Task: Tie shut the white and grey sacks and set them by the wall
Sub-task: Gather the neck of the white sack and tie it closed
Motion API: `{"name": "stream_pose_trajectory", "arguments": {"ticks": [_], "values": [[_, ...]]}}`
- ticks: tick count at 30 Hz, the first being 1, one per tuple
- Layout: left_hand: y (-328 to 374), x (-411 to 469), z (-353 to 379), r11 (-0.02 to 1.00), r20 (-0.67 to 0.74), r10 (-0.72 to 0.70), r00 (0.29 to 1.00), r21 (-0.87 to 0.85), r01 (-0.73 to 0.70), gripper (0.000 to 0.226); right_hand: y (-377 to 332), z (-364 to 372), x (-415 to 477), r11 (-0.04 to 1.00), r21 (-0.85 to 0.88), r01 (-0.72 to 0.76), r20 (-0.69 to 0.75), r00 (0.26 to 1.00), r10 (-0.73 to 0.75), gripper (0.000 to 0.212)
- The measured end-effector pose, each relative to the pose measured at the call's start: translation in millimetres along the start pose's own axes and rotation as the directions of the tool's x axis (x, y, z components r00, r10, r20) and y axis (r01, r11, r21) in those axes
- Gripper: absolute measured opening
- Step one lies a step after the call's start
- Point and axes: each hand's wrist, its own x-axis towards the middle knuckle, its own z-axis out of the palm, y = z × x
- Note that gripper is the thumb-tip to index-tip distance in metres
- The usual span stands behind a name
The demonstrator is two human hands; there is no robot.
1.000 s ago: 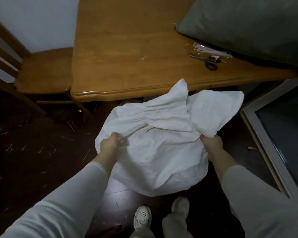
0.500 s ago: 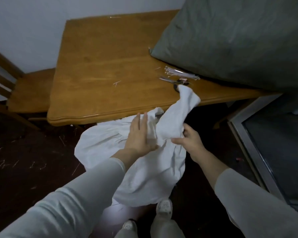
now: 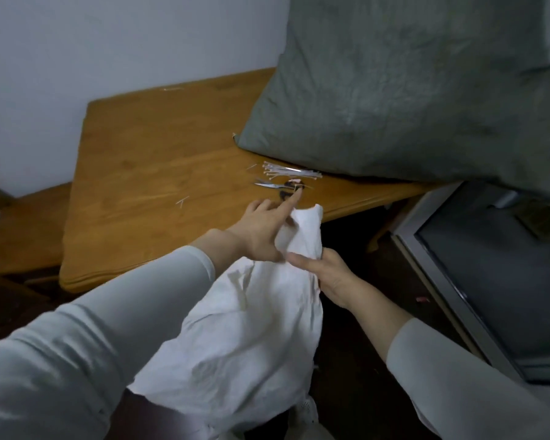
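Gripping white sack neck — right hand, left hand splayed

The grey sack is lying on the table, at its right end. Cable ties and scissors are lying just before it. The white sack is hanging before the table's front edge, between both hands.

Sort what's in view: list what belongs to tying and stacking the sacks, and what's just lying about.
For the job:
white sack, neck bunched in the right hand
left hand, reaching toward the table
grey sack on the table
cable ties
scissors

Lying about:
wooden chair
framed panel on the floor
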Motion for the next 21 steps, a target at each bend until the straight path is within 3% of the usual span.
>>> {"name": "stream_pose_trajectory", "arguments": {"ticks": [2,4,5,7,9,12,14,18,21], "values": [[-7.1,-3.1,-10.0,0.996,-0.036,0.007,0.999,-0.083,-0.01,0.088,-8.5,8.4,-1.9,0.995,0.081,0.052,-0.144,0.989,-0.04,0.036],[-14.1,-9.5,-20.3,0.987,-0.165,0.015,0.986,-0.154,-0.041,0.059,-20.3,15.2,-3.9,0.992,0.083,0.094,-0.229,0.971,-0.072,0.037],[-17.1,-12.9,-26.0,0.982,-0.23,0.009,0.973,-0.182,-0.053,0.06,-26.1,17.9,-5.6,0.993,0.055,0.104,-0.242,0.966,-0.088,0.035],[-23.0,-18.5,-36.4,0.981,-0.272,-0.026,0.962,-0.194,-0.028,0.092,-36.3,23.0,-10.4,0.992,-0.012,0.122,-0.251,0.96,-0.121,0.024],[-28.4,-22.0,-46.9,0.995,-0.231,-0.02,0.973,-0.102,-0.004,0.128,-42.3,28.8,-15.3,0.988,-0.049,0.146,-0.256,0.954,-0.153,0.018],[-31.3,-22.4,-59.5,0.98,-0.129,0.107,0.986,0.18,-0.083,0.141,-43.2,32.1,-16.5,0.979,-0.106,0.173,-0.207,0.959,-0.192,0.022],[-25.6,-23.3,-61.7,0.963,-0.009,0.152,0.988,0.227,-0.146,0.128,-43.3,33.5,-16.9,0.978,-0.123,0.168,-0.158,0.97,-0.187,0.028],[-6.5,-24.4,-40.7,0.967,0.136,0.192,0.972,0.144,-0.211,0.092,-43.8,28.0,-22.2,0.988,-0.094,0.124,-0.135,0.982,-0.136,0.048],[-9.7,-19.7,-25.2,0.974,0.165,0.169,0.972,0.126,-0.19,0.067,-41.6,20.4,-30.5,0.988,0.02,0.151,-0.21,0.967,-0.144,0.04]]}}
